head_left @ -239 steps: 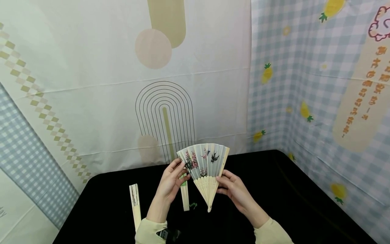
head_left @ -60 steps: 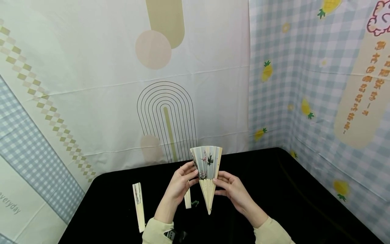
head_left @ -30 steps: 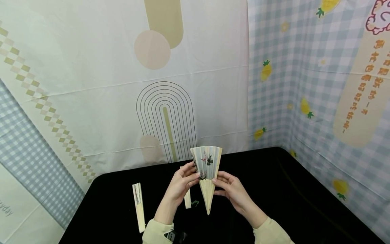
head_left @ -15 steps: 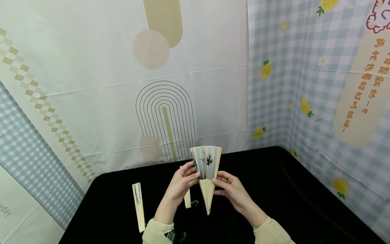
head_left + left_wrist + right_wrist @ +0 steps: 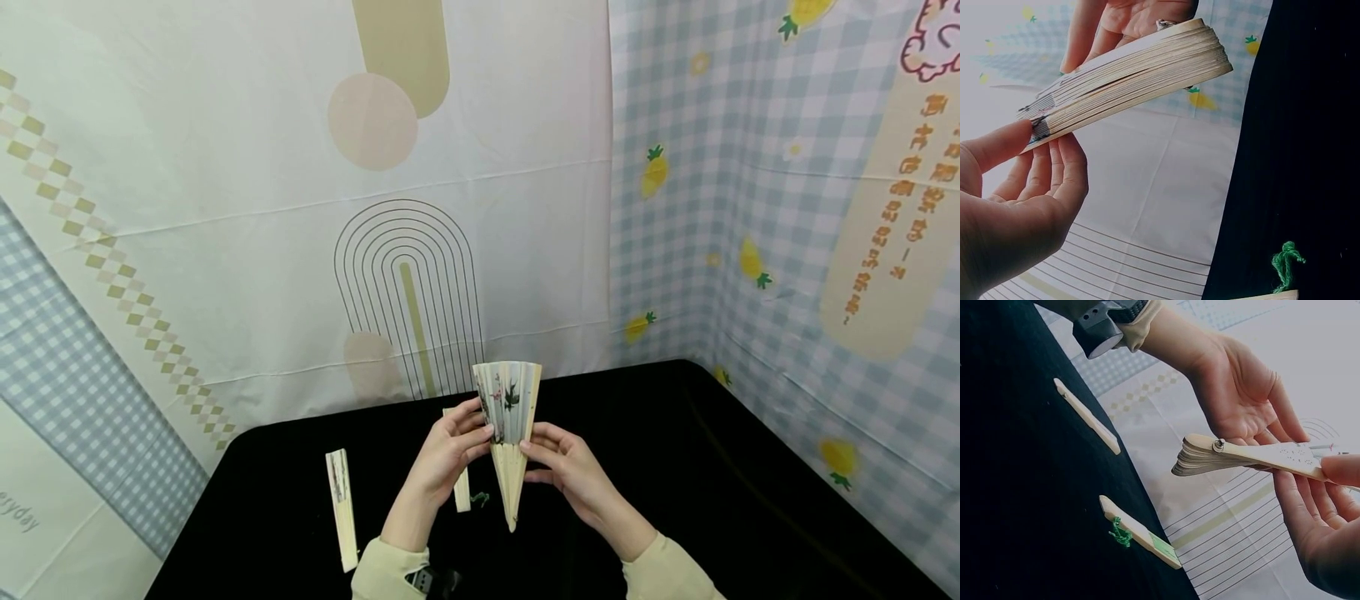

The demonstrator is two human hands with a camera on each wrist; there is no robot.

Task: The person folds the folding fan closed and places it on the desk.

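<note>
A paper folding fan (image 5: 509, 402) with painted flowers and birds stands upright above the black table (image 5: 735, 500), only partly spread. My left hand (image 5: 450, 450) pinches its left edge, thumb on the leaf. My right hand (image 5: 558, 462) grips the right guard stick near the bamboo ribs. In the left wrist view the fan's (image 5: 1129, 75) stacked folds lie close together, my left thumb (image 5: 997, 144) against their end. The right wrist view shows the fan's pivot (image 5: 1217, 446) and my right hand (image 5: 1329, 506) pinching the guard.
Two shut fans lie on the table: one at the left (image 5: 342, 508), another with a green tassel (image 5: 459, 487) behind my left hand, also visible as the green-tasselled fan (image 5: 1141, 534). Printed cloth backdrops (image 5: 300, 208) wall the table at the back and right.
Over eight seconds the fan has been folded from widely spread to a narrow wedge. In the last second it narrowed slightly more; both hands stayed in place.
</note>
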